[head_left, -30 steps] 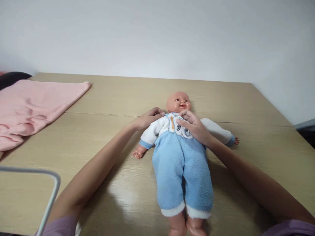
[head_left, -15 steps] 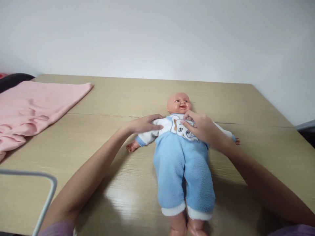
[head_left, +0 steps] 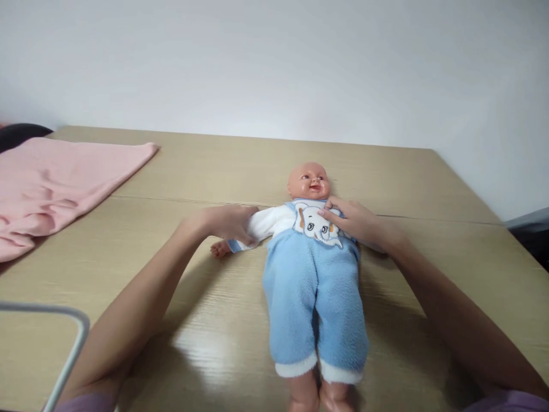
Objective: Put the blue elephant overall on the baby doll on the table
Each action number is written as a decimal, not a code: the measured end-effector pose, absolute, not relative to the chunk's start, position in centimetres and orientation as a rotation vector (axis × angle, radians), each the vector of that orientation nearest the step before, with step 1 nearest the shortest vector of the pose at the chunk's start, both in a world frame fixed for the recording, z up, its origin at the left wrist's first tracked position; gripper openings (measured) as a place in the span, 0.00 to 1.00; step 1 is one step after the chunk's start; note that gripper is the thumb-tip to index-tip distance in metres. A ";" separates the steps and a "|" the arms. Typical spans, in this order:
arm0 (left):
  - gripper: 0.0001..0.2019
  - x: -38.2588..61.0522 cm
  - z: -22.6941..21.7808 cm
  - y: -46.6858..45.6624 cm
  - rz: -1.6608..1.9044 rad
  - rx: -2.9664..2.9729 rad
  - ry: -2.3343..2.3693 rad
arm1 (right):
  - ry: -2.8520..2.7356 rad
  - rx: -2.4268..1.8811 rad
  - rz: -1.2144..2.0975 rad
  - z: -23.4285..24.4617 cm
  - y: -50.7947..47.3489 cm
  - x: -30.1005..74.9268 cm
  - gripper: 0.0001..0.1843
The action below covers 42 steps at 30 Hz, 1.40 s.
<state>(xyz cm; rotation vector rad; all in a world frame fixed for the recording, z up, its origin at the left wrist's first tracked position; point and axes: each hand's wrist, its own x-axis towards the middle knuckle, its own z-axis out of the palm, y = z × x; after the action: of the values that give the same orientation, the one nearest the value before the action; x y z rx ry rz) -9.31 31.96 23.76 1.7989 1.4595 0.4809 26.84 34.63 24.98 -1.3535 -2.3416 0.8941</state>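
Observation:
A baby doll (head_left: pixel 309 181) lies on its back on the wooden table (head_left: pixel 412 189), head away from me. It wears a blue fleece romper (head_left: pixel 315 292) with white sleeves and an elephant patch on the chest. My left hand (head_left: pixel 225 223) is closed around the doll's white sleeve (head_left: pixel 270 221) near its wrist, the arm stretched out to the left. My right hand (head_left: pixel 358 223) rests on the doll's chest and shoulder, fingers pressed on the romper beside the patch. The doll's other arm is hidden under my right hand.
A pink cloth (head_left: pixel 55 183) lies spread on the table's far left. A grey metal bar (head_left: pixel 64 355) crosses the lower left corner. A dark chair back (head_left: pixel 17 133) shows behind the cloth. A white wall stands behind the table.
My left hand slid from the doll's shoulder down the sleeve and drew the arm out to the left. My right hand shifted from the collar toward the doll's far shoulder.

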 end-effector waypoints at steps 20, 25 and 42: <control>0.38 -8.6 30.1 28.8 0.028 2.156 1.789 | -2.238 -1.139 0.300 21.6 31.2 32.5 0.15; 0.28 -0.3 30.2 27.6 0.358 2.503 1.465 | -2.209 -1.192 0.205 17.4 28.8 40.8 0.30; 0.12 9.1 22.5 32.7 0.819 2.606 1.044 | -1.220 -1.040 1.058 17.1 33.2 41.8 0.32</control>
<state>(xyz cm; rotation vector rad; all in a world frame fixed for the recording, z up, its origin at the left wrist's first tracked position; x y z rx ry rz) 9.11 32.68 22.52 2.6060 1.0439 0.8194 41.82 33.16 17.13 -1.0401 -1.2199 1.0585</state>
